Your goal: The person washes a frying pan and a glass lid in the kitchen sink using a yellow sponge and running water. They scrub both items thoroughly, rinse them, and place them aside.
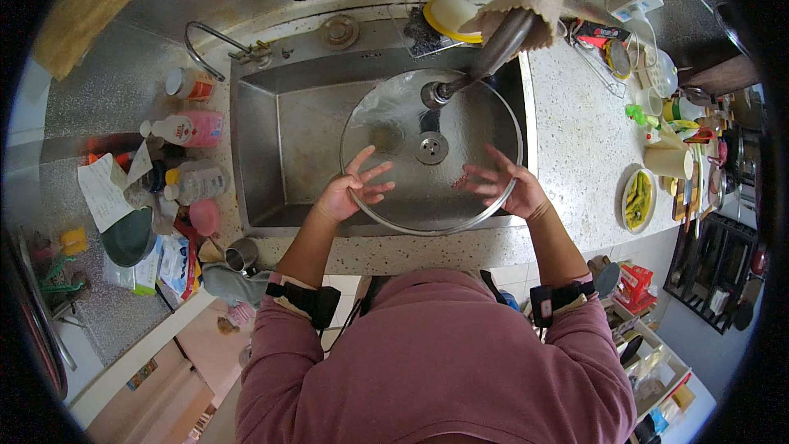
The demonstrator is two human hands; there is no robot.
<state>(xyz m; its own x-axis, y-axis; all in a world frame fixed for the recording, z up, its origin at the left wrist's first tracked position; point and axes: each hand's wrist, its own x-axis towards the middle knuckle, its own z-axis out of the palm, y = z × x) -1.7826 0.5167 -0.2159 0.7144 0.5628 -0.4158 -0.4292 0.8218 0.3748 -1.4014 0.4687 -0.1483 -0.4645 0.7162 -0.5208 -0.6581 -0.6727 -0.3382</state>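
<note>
right fingers (485, 177) blurred – behind glass lid (460, 127)

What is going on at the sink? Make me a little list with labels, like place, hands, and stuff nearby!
place: steel kitchen sink set in a speckled stone counter
main thing: large round glass pan lid with a metal rim, lying flat over the basin
left hand: open, fingers spread on the lid's left edge
right hand: open, fingers spread on the lid's right edge
faucet: curved metal tap at the back left
left of sink: pink bottle, clear bottle
right of sink: small plate of green food
</note>
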